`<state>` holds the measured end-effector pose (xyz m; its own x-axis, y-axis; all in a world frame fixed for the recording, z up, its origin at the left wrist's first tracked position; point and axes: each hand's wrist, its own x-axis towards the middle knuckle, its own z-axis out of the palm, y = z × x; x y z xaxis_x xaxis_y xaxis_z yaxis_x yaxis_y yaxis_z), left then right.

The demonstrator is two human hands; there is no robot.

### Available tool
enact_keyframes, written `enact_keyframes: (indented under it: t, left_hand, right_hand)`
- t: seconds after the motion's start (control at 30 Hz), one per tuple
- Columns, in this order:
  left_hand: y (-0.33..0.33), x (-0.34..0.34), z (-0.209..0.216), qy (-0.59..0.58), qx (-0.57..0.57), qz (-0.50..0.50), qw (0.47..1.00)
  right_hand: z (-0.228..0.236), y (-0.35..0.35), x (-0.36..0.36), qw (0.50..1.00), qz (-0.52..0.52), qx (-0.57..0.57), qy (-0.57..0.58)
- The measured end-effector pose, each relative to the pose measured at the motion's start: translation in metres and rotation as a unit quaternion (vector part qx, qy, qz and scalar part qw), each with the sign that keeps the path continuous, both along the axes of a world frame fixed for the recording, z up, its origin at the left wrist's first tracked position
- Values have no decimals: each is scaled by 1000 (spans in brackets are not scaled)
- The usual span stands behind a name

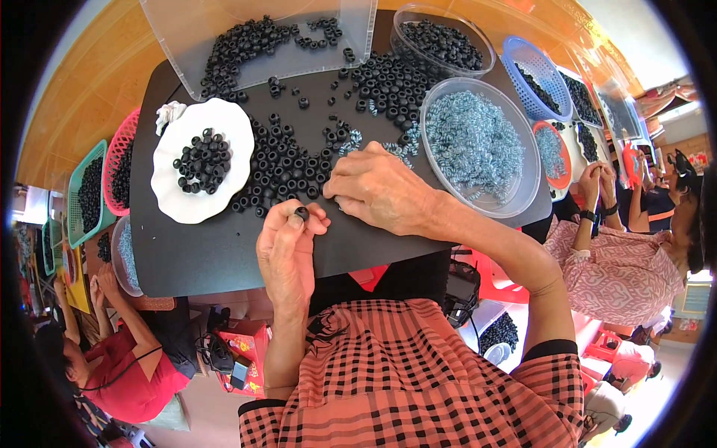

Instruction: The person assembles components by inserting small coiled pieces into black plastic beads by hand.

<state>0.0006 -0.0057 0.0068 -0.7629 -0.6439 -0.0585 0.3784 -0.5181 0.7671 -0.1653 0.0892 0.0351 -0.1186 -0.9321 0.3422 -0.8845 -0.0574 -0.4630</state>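
— What do we have in our left hand (286, 243)?

— A black bead (302, 213). We pinch it between thumb and forefinger, closed right onto it, while our other left fingers curl loosely just to its right.

— And our right hand (382, 188)?

— It is just beside the left fingertips, on their right and a little farther out. We bend its fingers and bunch them close together. Whether they grip anything we cannot tell; the tips hide it.

— Where are the loose beads (287, 160)?

— Spread over the table (358, 257) just beyond both sets of fingertips, the nearest almost at the right ones. We see them run outward past the right knuckles too.

— The plate (190, 210)?

— Left of our left fingers and farther out, white and wavy-edged, with a heap of black beads on it.

— And those blue springs (476, 142)?

— They fill the clear tub (525, 193) to the right of our right fingers. We also see a few loose springs (352, 140) just beyond the right knuckles.

— What is farthest out?

— A clear bin (172, 37), well beyond our left fingers, with more black beads.
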Motion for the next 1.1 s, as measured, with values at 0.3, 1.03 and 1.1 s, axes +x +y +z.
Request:
enact_keyframes:
  t: [0.3, 1.03, 1.1]
  left_hand:
    - [-2, 1, -4, -12, 4, -6, 1000]
    - [8, -4, -1, -82, -119, -13, 989]
    - [9, -5, 0, -84, -123, -11, 989]
  right_hand:
    - [-5, -8, -2, 995, 21, 33, 92]
    - [16, 4, 20, 923, -36, 9, -382]
    - [15, 5, 21, 896, -42, 25, -442]
